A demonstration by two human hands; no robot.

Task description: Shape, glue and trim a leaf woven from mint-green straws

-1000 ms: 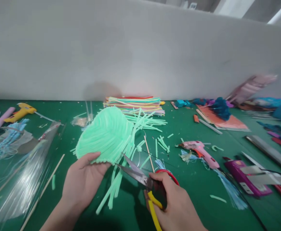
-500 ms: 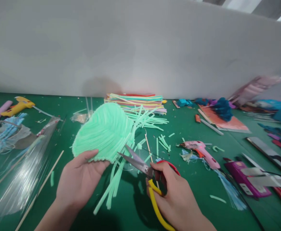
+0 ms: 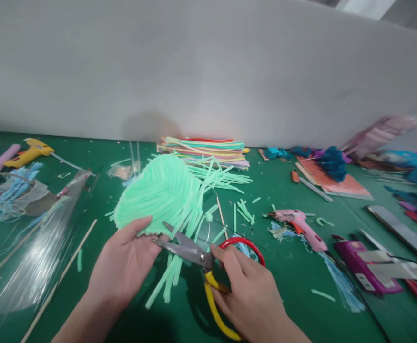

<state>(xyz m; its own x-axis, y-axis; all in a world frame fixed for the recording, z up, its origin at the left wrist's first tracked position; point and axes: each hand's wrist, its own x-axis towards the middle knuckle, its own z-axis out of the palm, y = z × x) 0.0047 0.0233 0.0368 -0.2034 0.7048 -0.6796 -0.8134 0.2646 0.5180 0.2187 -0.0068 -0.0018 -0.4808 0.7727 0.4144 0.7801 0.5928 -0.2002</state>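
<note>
A mint-green leaf shape made of pipe cleaners is pinched at its lower edge by my left hand, thumb on top. Loose pipe-cleaner ends stick out below its right side. My right hand grips scissors with one red and one yellow handle. Their blades are parted and point left, around the strands at the leaf's lower edge, close to my left fingertips. Just where the blades meet the strands is hard to make out.
Behind the leaf lies a bundle of coloured pipe cleaners. Cut green pieces are scattered nearby. On the right are a pink glue gun, a purple device and a phone; a yellow glue gun and clear plastic sheets are at left.
The scissors have moved left and slightly down, their blades opening wider around the lower strands. My left hand and the leaf have shifted slightly to the right.
</note>
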